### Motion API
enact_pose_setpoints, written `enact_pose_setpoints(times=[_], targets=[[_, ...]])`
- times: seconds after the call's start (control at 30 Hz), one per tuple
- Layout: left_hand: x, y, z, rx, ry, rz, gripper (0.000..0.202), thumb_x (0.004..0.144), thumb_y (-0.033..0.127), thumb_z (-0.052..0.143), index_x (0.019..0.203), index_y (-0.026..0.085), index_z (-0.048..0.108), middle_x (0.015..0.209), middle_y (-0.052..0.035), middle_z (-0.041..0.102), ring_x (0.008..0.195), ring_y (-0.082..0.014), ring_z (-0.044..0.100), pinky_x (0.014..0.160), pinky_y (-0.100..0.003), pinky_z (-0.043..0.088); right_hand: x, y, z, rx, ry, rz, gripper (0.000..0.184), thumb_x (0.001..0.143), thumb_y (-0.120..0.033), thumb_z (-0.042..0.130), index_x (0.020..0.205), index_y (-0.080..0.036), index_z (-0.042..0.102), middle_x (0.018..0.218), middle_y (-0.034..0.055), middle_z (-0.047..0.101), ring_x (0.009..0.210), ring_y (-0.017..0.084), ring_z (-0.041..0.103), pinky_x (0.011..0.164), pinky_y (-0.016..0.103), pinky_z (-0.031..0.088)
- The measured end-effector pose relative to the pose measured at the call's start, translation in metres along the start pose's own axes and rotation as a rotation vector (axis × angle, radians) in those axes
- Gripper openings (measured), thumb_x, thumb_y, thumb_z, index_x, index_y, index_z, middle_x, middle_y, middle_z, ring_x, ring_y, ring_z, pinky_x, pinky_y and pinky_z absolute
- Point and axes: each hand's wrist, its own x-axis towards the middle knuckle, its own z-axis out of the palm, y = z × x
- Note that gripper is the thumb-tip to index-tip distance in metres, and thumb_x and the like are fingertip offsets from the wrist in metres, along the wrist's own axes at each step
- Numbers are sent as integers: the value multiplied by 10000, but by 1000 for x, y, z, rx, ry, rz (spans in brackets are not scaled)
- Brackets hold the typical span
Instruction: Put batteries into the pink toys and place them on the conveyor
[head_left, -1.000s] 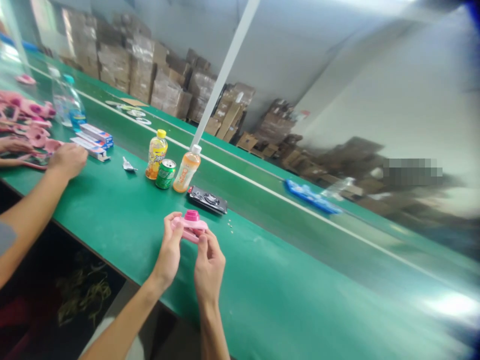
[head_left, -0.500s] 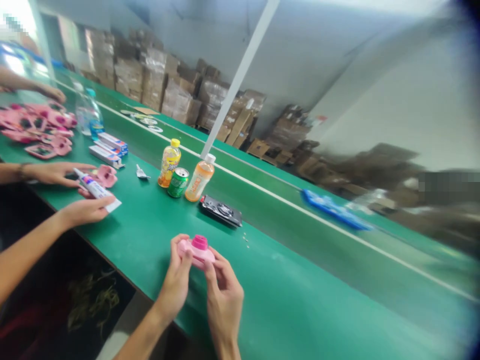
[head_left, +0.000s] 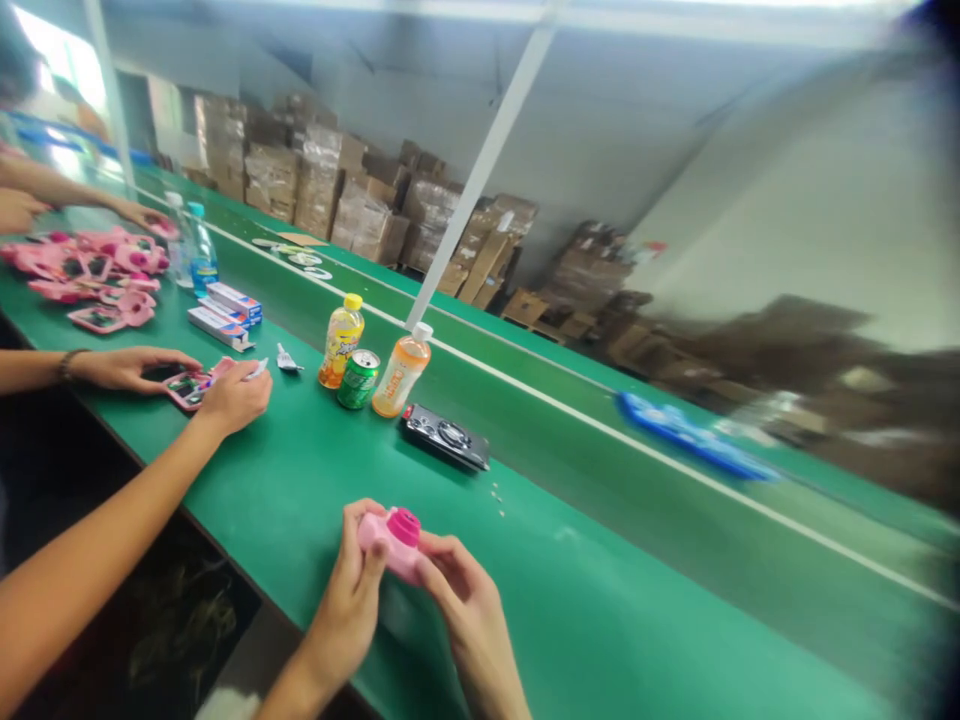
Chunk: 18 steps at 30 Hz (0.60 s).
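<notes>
A pink toy camera (head_left: 382, 532) with a darker pink lens part is held just above the green table (head_left: 570, 600). My left hand (head_left: 352, 570) grips its left end, thumb on the near face. At the other end, the thumb and fingers of my right hand (head_left: 461, 580) pinch it. Beyond my hands lies a black phone (head_left: 445, 437) with a ring on its back. Several tiny pale bits (head_left: 497, 492) are scattered to the right of the phone.
Orange drink bottles (head_left: 403, 370) and a green can (head_left: 358, 380) stand behind the phone. At left, a co-worker's hands (head_left: 236, 398) work on a pink case (head_left: 187, 388), near glue boxes (head_left: 223, 325) and a pile of pink parts (head_left: 97, 265). A blue tray (head_left: 686, 440) lies on the belt.
The toy camera has turned in my hands and sits lower in view. The co-worker's right hand has moved right, and the pink case now lies flat under their hands. My view has shifted slightly.
</notes>
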Motion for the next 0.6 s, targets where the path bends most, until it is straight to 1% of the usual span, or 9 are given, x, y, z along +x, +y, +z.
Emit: enact_pose_setpoints(times=[0.1,0.23,0.3,0.37,0.4,0.43,0.47,0.53,0.6], targets=[[-2,-1,-3,73,10,-23,566,969,722,429,1258,236,461,1290,-129,597,1214,-260,593,1059,-365,478,2,-6,-9,-22,-111,52,366,817,-508,831,909,-184,687,1042,78,748,1027,241,689,934,334,542],[1,-13,0,145,-20,-90,609,932,749,472,1277,248,488,1291,-125,631,1250,-288,598,1066,-400,498,4,-1,-23,-82,-194,75,364,774,-448,860,853,-188,618,896,24,719,841,181,673,787,273,532],[9,-23,4,148,-8,-90,726,870,826,486,1315,253,481,1349,-144,621,1270,-318,601,1089,-449,494,10,0,-35,-111,-220,83,348,752,-428,853,834,-188,614,856,9,704,790,164,660,750,261,522],[19,-32,9,93,37,-62,983,710,960,514,1374,240,438,1402,-195,594,1267,-376,610,1047,-500,532,23,-3,-57,-212,-189,63,323,742,-429,828,841,-188,637,843,8,706,765,163,660,719,259,521],[25,-36,10,57,52,-58,1102,621,1005,529,1398,231,415,1382,-218,607,1238,-403,628,996,-521,564,33,-6,-72,-287,-135,37,318,739,-438,817,839,-188,648,832,11,709,755,167,664,702,260,523],[30,-39,11,25,53,-67,1174,562,1021,550,1411,224,402,1317,-227,649,1191,-420,655,933,-533,595,44,-9,-90,-365,-53,6,318,739,-447,806,850,-187,658,822,15,715,748,174,671,690,265,526],[34,-42,10,8,44,-88,1186,549,1015,575,1414,222,402,1213,-214,703,1130,-421,686,876,-535,617,57,-13,-111,-441,48,-23,322,749,-450,795,884,-187,668,818,18,722,748,183,679,688,271,531],[40,-49,6,21,5,-131,1064,630,955,617,1387,229,442,977,-142,770,996,-388,739,809,-520,641,85,-20,-158,-554,289,-58,341,803,-426,766,1019,-181,666,848,29,735,789,198,697,728,292,546],[43,-60,0,61,-34,-147,900,698,901,629,1296,239,507,841,-90,780,893,-353,762,768,-481,655,108,-25,-206,-650,546,-67,353,888,-381,725,1151,-164,634,935,50,734,876,210,702,817,332,557]])
